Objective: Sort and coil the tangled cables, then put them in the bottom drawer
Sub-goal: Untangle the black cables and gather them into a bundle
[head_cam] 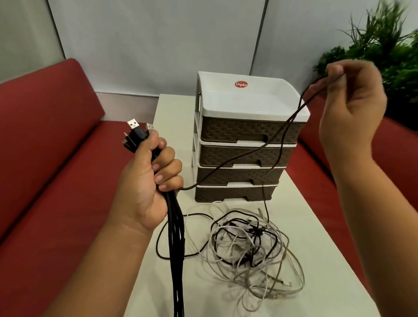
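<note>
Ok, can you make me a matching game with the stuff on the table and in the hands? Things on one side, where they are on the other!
Things:
1. bundle of black cables
2. single black cable
3. tangle of white and black cables
4. red Uniplus sticker

Places:
A. lying on the white table in front of the drawer unit
B. gripped in the left hand
C. on the unit's white top tray
D. pinched up high by the right hand

Pairs: 1-B, 2-D, 3-A, 4-C
</note>
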Demonstrator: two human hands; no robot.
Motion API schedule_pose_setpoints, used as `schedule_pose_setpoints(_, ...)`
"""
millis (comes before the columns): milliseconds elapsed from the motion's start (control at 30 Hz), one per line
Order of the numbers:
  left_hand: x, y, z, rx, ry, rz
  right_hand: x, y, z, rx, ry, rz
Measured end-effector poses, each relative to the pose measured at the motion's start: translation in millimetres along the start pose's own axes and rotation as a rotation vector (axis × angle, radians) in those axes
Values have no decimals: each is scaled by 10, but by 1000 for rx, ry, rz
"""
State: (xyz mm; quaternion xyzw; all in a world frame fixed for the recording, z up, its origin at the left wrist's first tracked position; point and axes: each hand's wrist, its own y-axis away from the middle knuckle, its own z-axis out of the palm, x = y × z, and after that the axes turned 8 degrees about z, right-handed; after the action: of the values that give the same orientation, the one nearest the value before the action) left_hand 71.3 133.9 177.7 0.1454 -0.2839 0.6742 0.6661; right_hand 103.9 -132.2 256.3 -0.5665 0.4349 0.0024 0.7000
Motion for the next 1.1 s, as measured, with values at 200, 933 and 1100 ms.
schedule_pose_setpoints(200, 91, 54, 28, -23, 6, 41, 479, 90, -164, -48, 420, 115)
schedule_pose_setpoints(933, -297, 793, 704, 40, -70, 208, 566, 150, -1123, -355, -294, 725)
schedule_pose_setpoints(1100, -598, 1104, 993, 50, -96, 242, -89, -349, -1291, -434, -248, 322)
